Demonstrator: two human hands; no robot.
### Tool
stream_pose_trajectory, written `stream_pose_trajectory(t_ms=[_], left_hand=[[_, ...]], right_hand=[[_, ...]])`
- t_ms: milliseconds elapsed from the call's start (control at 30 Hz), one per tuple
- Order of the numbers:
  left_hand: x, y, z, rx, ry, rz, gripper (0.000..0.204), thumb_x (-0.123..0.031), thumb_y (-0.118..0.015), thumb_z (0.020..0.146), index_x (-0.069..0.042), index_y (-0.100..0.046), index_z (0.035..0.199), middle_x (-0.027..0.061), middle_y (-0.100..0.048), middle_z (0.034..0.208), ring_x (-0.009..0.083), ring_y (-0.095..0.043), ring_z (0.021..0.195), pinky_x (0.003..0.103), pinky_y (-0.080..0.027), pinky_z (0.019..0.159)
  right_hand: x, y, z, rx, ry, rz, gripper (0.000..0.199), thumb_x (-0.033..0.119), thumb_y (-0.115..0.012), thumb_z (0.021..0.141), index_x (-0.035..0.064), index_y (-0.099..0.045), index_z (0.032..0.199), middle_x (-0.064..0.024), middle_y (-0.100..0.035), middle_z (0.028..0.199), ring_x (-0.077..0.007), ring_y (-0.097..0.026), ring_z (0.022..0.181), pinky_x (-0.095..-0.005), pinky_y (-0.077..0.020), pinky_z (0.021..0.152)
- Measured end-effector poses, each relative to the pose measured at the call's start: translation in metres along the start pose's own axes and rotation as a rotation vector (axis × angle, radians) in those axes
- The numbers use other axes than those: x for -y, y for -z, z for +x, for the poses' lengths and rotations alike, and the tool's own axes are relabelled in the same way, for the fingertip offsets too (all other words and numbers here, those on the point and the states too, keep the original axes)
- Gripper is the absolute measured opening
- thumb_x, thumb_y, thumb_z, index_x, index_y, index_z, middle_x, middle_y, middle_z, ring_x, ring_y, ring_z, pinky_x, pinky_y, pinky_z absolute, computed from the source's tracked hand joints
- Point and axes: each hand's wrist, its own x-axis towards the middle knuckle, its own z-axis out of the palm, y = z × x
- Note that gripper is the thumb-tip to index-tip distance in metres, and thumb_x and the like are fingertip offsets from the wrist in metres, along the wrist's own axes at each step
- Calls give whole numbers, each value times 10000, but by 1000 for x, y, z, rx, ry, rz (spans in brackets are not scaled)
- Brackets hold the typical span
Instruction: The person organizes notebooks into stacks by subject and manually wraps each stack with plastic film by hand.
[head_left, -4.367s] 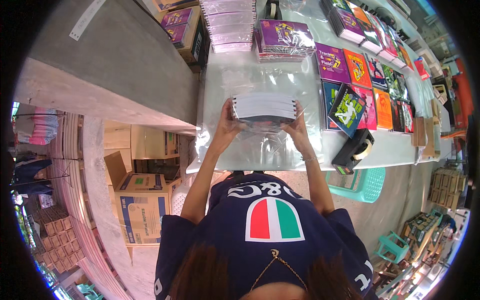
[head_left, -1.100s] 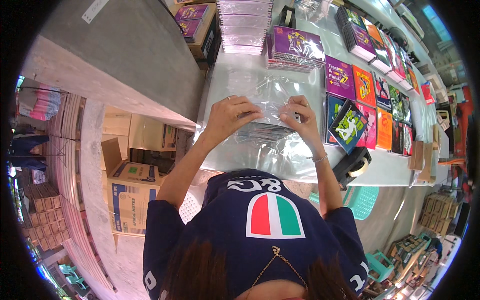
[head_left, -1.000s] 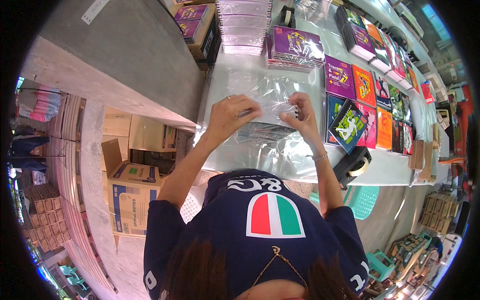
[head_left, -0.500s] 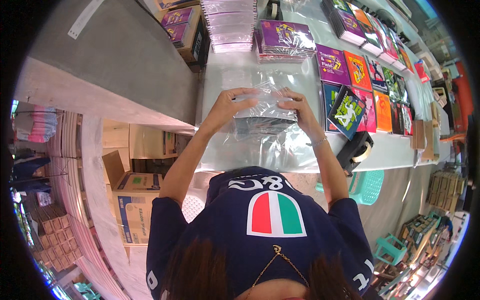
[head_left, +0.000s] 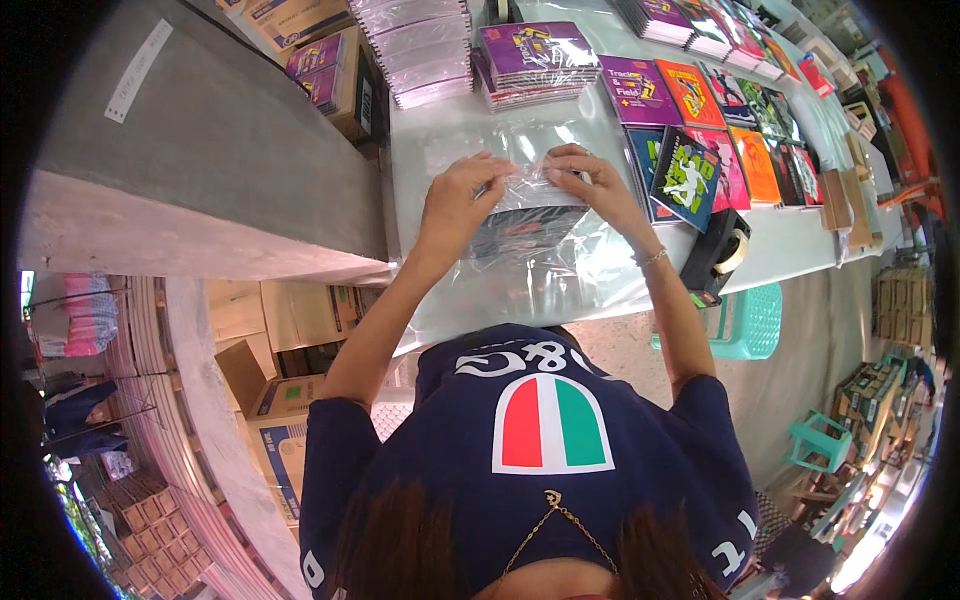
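Bright daylight, glare on plastic film (head_left: 545, 255); fisheye-bent, dark rim

Tape dispenser (head_left: 716, 255) — colourful booklets (head_left: 700, 130) — cardboard boxes (head_left: 325, 75).

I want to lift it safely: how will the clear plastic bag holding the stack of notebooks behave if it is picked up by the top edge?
The clear plastic bag wrinkles under both hands, left hand and right hand, so it is probably floppy. Its glossy film looks slippery. The dark stack inside may sag or slide toward the bottom.
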Motion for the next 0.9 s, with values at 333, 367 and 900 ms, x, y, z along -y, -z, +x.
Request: stream_pose_trajectory(t_ms=[333, 367, 900], left_hand=[[5, 5, 3, 109, -183, 62, 243, -64, -551, 858, -55, -666, 1071, 136, -652, 1102, 308, -609, 1052, 402, -402, 1041], [6, 5, 4, 114, -206, 66, 248, -60, -548, 858, -53, -662, 1077, 138, -650, 1107, 306, -608, 1054, 401, -406, 1038], [4, 6, -20, 224, -475, 471, 467, -197, -587, 877, -141, -510, 1334, 53, -489, 1381, 286, -459, 1261, 423, -362, 1041]], right_hand=[[30, -1, -20, 156, 306, -769, 544, 279, -702, 778, 132, -569, 1284, -49, -503, 1377, -267, -403, 1324, -453, -244, 1127], [29, -4, -22, 136, 317, -785, 527, 255, -690, 793, 131, -562, 1290, -48, -502, 1376, -261, -405, 1323, -452, -249, 1125], [-16, -54, -71, -620, 419, -788, 376, 21, -707, 730, 159, -698, 1080, -73, -616, 1217, -289, -457, 1273, -469, -283, 1098]])
